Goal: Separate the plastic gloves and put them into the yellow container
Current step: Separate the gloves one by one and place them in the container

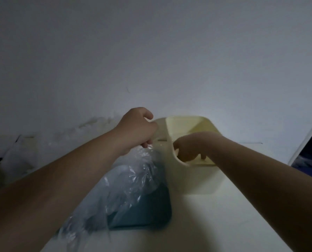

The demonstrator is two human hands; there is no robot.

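Note:
A pale yellow container (186, 124) stands on the white table (197, 220) against the wall. My left hand (137, 130) is raised beside its left wall and pinches the top of a clear plastic glove (142, 171), which hangs down over a blue container (148, 211). More clear gloves (89, 211) spill over that blue container's left side. My right hand (191, 148) reaches down inside the yellow container with its fingers curled; whether it holds a glove is hidden.
A plain wall rises right behind the table. Crumpled clear plastic (18, 157) lies at the far left by a dark object. A white-framed dark panel (307, 148) leans at the right edge.

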